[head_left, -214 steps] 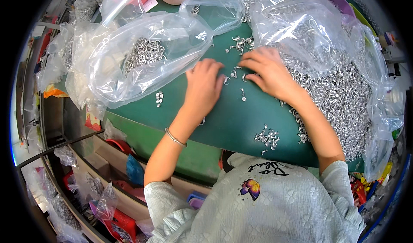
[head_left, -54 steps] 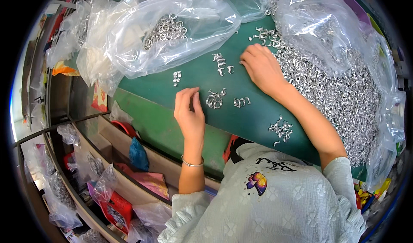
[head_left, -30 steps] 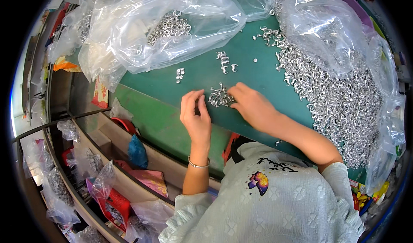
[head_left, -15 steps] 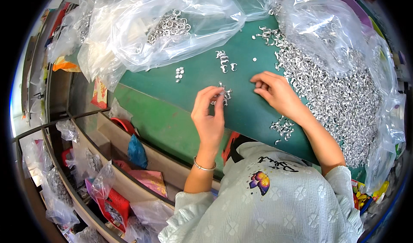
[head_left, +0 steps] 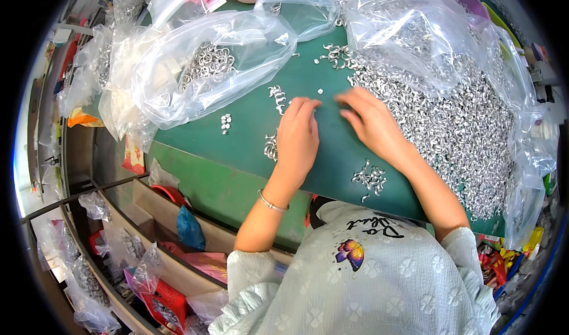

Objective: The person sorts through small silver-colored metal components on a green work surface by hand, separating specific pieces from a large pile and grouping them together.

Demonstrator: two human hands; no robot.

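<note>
My left hand (head_left: 298, 134) is over the green tabletop (head_left: 249, 151), fingers bent and tips drawn together. What they hold, if anything, is too small to make out. It partly covers a small cluster of curved silver metal pieces (head_left: 271, 147) and sits close to a short row of similar pieces (head_left: 277, 99). Facing it, my right hand (head_left: 379, 124) hovers with thumb and forefinger apart, fingertips blurred, nothing visible between them. A single small silver piece (head_left: 320, 91) lies between the hands. A loose group of curved pieces (head_left: 368, 179) rests below the right hand.
A large heap of curved silver pieces (head_left: 468, 139) spreads at right, partly under clear plastic (head_left: 409, 15). An open plastic bag (head_left: 243, 38) holds metal rings (head_left: 207, 65). Small silver bits (head_left: 226, 124) lie at left. Shelf compartments (head_left: 160, 210) with bagged goods stand beyond the table's left edge.
My left hand has moved up and right relative to the table pieces, toward the right hand. The right hand stays close by, its fingertips now blurred. The whole view has shifted slightly.
</note>
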